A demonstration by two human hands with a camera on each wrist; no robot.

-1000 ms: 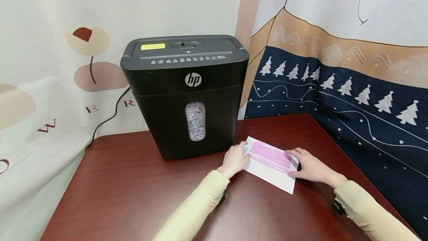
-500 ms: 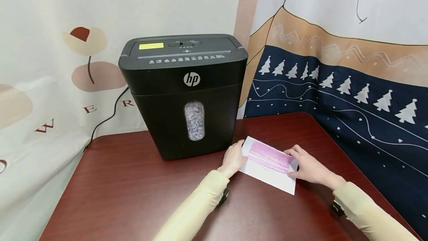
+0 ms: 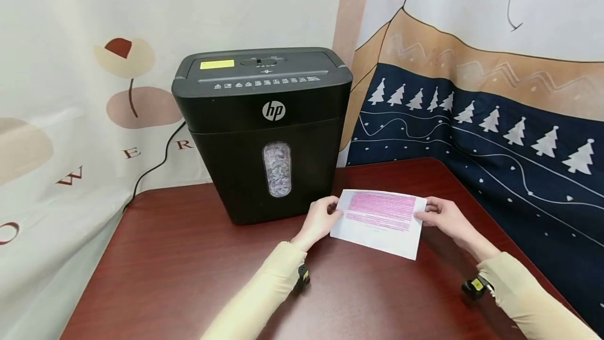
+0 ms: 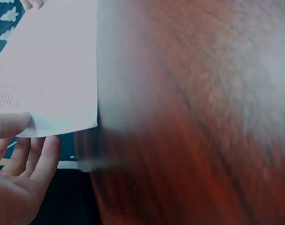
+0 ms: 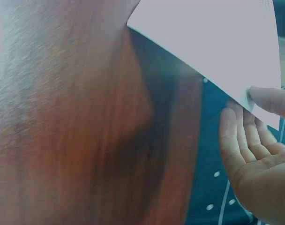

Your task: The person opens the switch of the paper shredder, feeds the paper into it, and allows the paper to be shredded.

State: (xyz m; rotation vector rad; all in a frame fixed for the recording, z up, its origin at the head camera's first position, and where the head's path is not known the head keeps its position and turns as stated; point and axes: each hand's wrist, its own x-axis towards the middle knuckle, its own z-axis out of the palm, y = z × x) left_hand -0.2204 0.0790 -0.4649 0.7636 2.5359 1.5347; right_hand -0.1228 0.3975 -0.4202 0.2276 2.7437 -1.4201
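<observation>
A white sheet of paper [image 3: 377,240] with pink printed lines is raised off the table between the two hands. My left hand [image 3: 318,219] pinches its left edge, thumb on top and fingers beneath, close to the shredder's lower right corner. On the opposite short edge, my right hand [image 3: 445,219] pinches the sheet the same way. Both wrist views show the paper [image 4: 63,61] between thumb and fingers, the left hand [image 4: 25,173] low at the left and the right hand [image 5: 259,150] at the right. Behind stands a black HP paper shredder [image 3: 226,161], upright.
The shredder's window [image 3: 277,169] shows shredded paper inside. A black cord [image 3: 160,164] runs from behind it down the table's left side. The brown wooden table [image 3: 189,266] meets a patterned curtain [image 3: 500,172] at the right and a white printed cloth [image 3: 118,9] behind.
The paper, earlier lying on the table, is now lifted and turned more level. The right hand has shifted from pressing its edge to pinching it; the left hand moved slightly left.
</observation>
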